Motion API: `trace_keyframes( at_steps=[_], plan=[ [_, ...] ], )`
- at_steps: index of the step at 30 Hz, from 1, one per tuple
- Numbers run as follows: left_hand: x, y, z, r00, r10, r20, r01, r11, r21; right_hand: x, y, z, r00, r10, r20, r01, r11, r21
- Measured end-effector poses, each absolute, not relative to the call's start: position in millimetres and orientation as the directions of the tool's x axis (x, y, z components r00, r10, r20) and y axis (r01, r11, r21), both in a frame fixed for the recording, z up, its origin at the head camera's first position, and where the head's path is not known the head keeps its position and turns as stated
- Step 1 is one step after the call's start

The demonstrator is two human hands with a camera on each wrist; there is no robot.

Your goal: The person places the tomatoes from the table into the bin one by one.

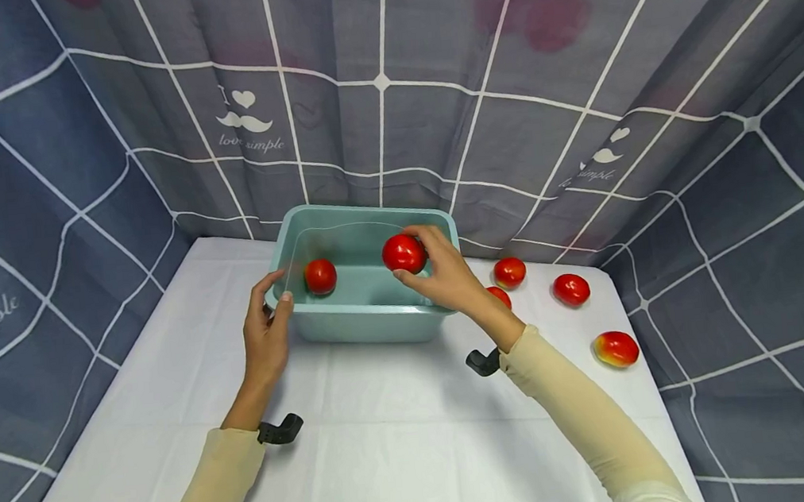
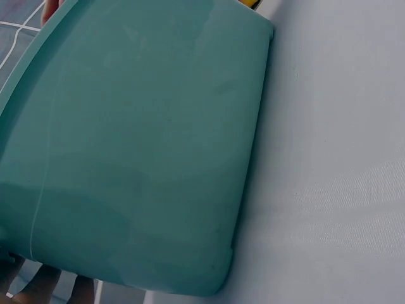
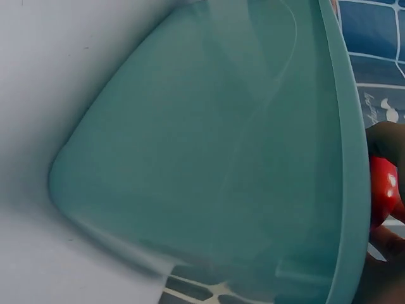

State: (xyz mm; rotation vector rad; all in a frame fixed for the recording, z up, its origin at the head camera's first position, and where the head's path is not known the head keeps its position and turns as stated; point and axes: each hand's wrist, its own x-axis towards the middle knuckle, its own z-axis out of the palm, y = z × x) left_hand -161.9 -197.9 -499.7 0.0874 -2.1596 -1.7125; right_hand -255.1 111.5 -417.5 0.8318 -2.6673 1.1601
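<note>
The right hand (image 1: pixel 449 276) holds a shiny red tomato (image 1: pixel 404 254) between thumb and fingers, over the right part of the green bin (image 1: pixel 361 323), inside its rim. The left hand (image 1: pixel 265 349) grips the bin's left end, with its thumb on the rim. A second tomato (image 1: pixel 320 276) sits in the bin near the left wall, and there is room between it and the right side. The bin stands close to the back curtain (image 1: pixel 333 121). A wide stretch of white tabletop (image 1: pixel 391 451) lies in front. Outside the bin's right end are three red fruits (image 1: pixel 571 290), one partly hidden by the right arm. A red-and-yellow fruit (image 1: pixel 616 349) lies near the right edge.
</note>
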Motion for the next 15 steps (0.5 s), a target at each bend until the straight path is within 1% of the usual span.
trace_keyframes(
  at_steps=[4,11,15],
  plan=[
    [-161,-199,-499,-0.920,-0.286,0.266,0.194,0.257,0.947,-256,103,-413,-0.826,-0.471,0.310,-0.555,0.576,-0.601],
    [-161,-199,-501,-0.923,-0.279,0.266,0.196,0.255,0.947,-257,97,-414,-0.822,-0.473,0.316,-0.561,0.580,-0.590],
    [-162,-199,-502,-0.922,-0.277,0.270,0.201,0.255,0.946,-259,96,-416,-0.818,-0.464,0.340,-0.569,0.571,-0.591]
  ],
)
